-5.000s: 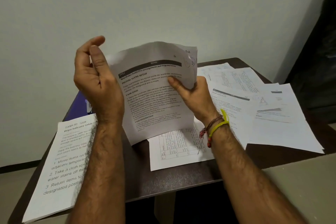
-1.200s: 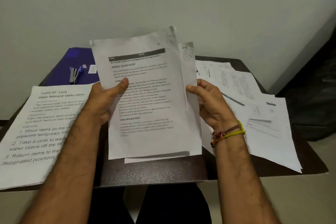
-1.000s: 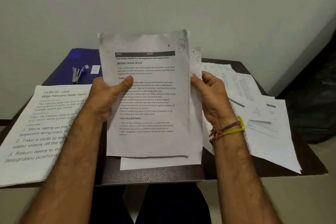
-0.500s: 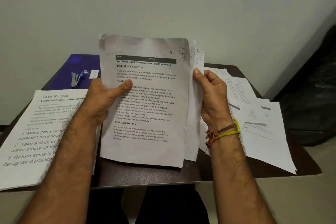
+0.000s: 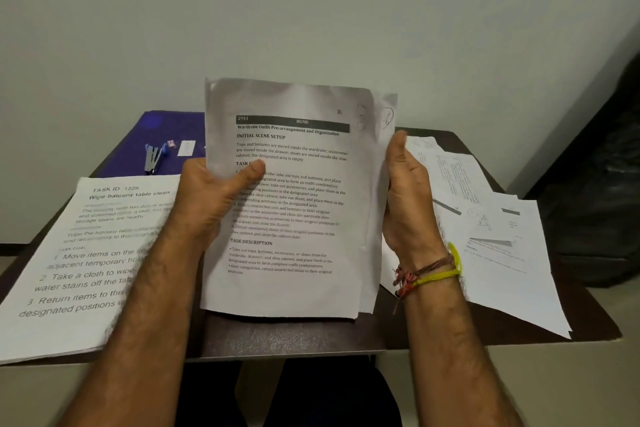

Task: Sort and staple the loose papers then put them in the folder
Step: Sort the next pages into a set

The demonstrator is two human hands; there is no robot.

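Because the sheets must sit flush before a staple can bite, both hands hold a thin sheaf of printed pages (image 5: pixel 294 204) upright over the near edge of the dark table (image 5: pixel 294 336). On the sheaf's left side the left hand (image 5: pixel 211 194) grips with its thumb pressed across the front page and its fingers hidden behind. The right hand (image 5: pixel 408 201) cups the right edge, fingers loosely curled round it, probably to square the staggered pages, whose top right corners are fanned out of line. At left lies a stapled-looking set headed "Wipe balcony table clean" (image 5: pixel 90 263), seemingly put aside as finished. At right, unsorted loose papers (image 5: pixel 491 239) spread in an overlapping heap, waiting their turn. Farther back on the left, a stapler (image 5: pixel 152 158) rests on the blue folder (image 5: pixel 162 128), kept within reach for the next steps.
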